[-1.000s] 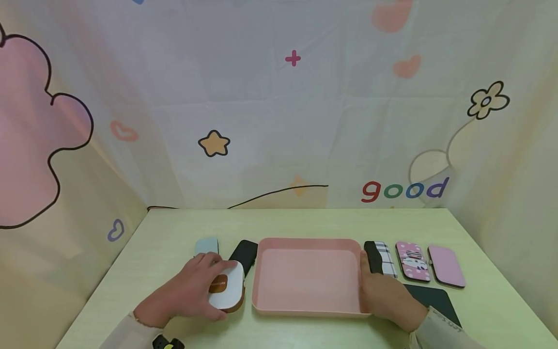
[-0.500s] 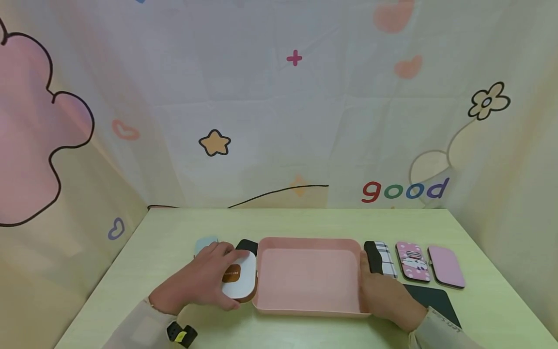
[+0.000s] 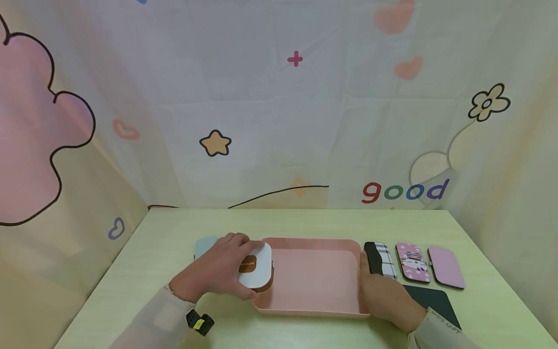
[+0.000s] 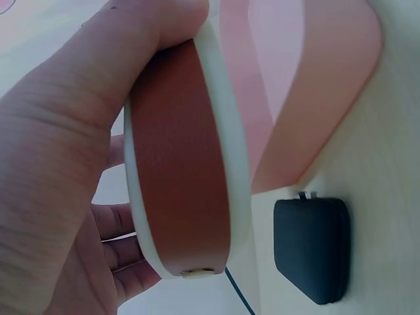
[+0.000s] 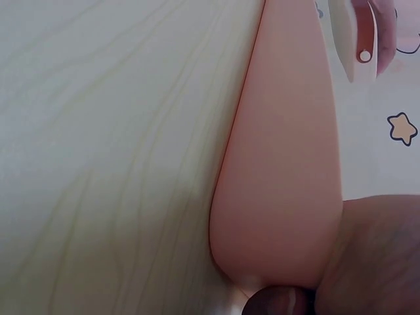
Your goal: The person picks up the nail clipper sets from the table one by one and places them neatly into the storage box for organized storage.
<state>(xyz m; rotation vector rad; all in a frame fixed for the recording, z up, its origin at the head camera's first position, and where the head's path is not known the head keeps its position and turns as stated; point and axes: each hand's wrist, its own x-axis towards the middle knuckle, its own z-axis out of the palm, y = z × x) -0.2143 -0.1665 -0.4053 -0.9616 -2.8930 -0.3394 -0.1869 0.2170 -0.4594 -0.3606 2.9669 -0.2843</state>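
Note:
My left hand [image 3: 220, 266] grips a white, rounded-square manicure case [image 3: 260, 269] with a brown label, thumb on the near side and fingers over the far side. It is held above the left end of a shallow pink tray [image 3: 320, 278]. The left wrist view shows the case's brown side band [image 4: 177, 157] and its small snap. My right hand [image 3: 388, 298] holds the tray's right end at the rim; in the right wrist view a fingertip [image 5: 279, 302] sits against the outside of the tray wall [image 5: 282, 151].
Right of the tray lie a black-and-plaid case [image 3: 385, 260], a pink patterned case [image 3: 412, 262], a plain pink case [image 3: 446, 267] and a dark flat piece [image 3: 433, 304]. A pale blue case [image 3: 205, 245] is partly behind my left hand. A black case [image 4: 312, 249] lies beside the tray.
My left hand has carried the manicure case rightward, from beside the tray to over its left end, now covering the black case in the head view. The right hand stays at the tray's right end.

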